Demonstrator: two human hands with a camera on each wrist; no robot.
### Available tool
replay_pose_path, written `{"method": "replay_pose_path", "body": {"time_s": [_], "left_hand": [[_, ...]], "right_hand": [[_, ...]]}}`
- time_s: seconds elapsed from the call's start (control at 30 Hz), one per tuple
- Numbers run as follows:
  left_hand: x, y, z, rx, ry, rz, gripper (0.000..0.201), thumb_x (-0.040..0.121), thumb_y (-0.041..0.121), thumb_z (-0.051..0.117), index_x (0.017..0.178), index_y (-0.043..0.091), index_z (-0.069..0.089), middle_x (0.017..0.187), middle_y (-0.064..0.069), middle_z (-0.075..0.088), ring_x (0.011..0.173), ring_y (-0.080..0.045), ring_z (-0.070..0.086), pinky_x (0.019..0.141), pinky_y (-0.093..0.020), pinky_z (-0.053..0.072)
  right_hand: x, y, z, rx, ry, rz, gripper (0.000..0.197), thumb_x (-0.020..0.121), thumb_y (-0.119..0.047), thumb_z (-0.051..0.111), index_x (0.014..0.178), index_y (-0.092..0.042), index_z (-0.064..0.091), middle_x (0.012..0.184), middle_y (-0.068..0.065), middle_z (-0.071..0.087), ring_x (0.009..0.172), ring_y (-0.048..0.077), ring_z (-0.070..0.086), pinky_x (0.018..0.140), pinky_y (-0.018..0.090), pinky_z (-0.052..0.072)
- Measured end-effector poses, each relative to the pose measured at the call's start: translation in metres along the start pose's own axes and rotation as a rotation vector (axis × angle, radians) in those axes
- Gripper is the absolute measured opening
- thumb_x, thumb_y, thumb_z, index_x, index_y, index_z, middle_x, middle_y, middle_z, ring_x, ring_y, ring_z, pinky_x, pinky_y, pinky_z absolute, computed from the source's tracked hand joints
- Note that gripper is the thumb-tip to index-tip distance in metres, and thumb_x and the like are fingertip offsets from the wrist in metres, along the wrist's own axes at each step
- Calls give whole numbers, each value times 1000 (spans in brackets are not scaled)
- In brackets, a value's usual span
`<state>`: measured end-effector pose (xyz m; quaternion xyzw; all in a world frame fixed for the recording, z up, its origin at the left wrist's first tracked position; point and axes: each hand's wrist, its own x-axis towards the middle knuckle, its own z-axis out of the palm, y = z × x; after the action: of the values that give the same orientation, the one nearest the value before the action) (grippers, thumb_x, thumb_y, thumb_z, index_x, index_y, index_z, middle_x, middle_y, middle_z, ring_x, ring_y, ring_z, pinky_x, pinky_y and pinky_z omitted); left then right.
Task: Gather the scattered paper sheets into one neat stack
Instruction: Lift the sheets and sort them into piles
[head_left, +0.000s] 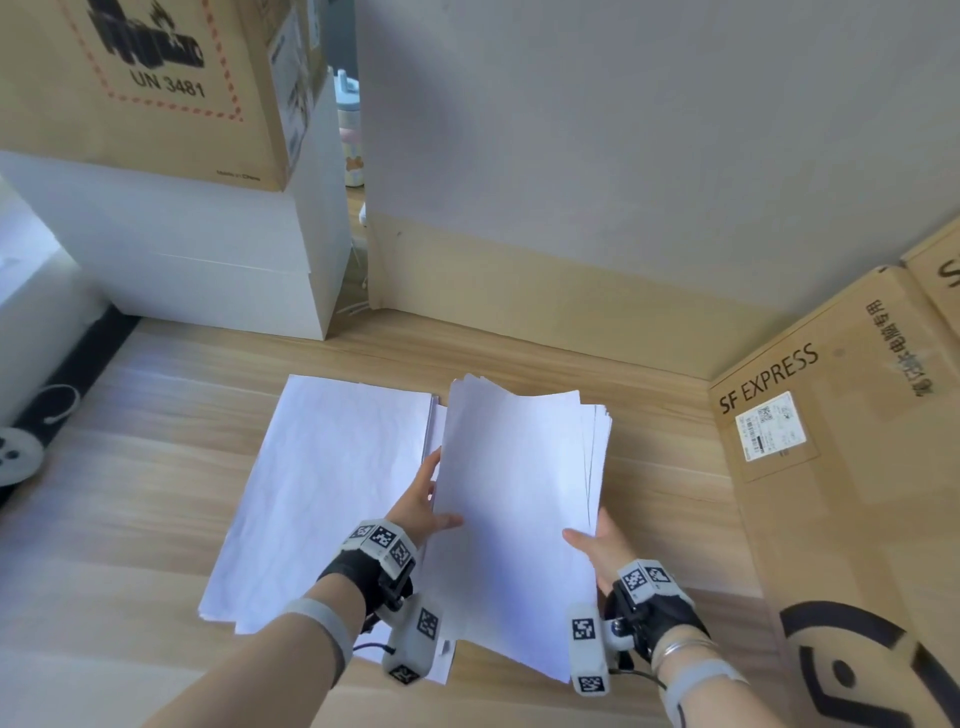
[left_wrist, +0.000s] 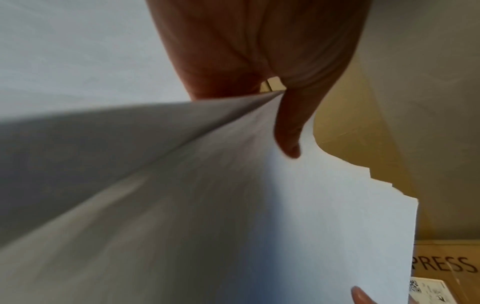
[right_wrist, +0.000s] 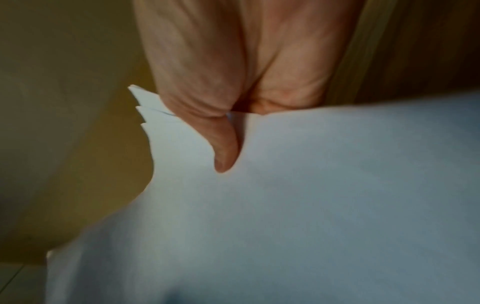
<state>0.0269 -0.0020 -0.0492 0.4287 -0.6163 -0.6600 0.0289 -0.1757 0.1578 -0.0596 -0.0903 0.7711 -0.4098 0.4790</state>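
Note:
A bundle of white paper sheets (head_left: 514, 499) is lifted off the wooden table, its far edges fanned unevenly. My left hand (head_left: 423, 501) pinches the bundle's left edge, thumb on top. My right hand (head_left: 597, 551) pinches its right edge, thumb on the top sheet. In the left wrist view the held sheets (left_wrist: 285, 226) show my thumb pressed on them; the right wrist view shows the same sheets (right_wrist: 311, 195) with stepped corners. More white sheets (head_left: 322, 488) lie flat on the table to the left, partly under the bundle. My fingers beneath the paper are hidden.
The wooden table (head_left: 130, 467) ends at a grey wall. A brown SF EXPRESS carton (head_left: 841, 441) stands close on the right. White boxes (head_left: 208, 254) with a brown carton (head_left: 145, 83) on top stand at the back left.

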Motion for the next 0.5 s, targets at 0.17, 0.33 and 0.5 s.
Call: {"method": "replay_pose_path", "body": {"time_s": [0.17,0.33,0.5], "left_hand": [[2,-11,-36,258,645,-234,63,80,22,66,135,35,38,141,-13,41,127,-36,39,104,-47,34],[-6,-32,-81,325,747,-618,92,74,43,69,143,45,9,155,-12,9,140,-37,11,113,-52,14],[-5,-36,-97,320,732,-695,101,68,28,77,142,44,9,139,-18,32,127,-38,35,109,-51,26]], "right_hand": [[-6,2,-14,-8,108,-29,48,84,12,54,130,-2,44,119,14,56,104,26,54,98,42,42],[-7,17,-32,77,192,18,52,86,14,51,135,2,38,127,22,53,112,31,52,106,51,37],[-2,28,-33,121,199,11,53,85,12,53,134,-2,39,134,23,51,122,39,50,107,55,35]]}}
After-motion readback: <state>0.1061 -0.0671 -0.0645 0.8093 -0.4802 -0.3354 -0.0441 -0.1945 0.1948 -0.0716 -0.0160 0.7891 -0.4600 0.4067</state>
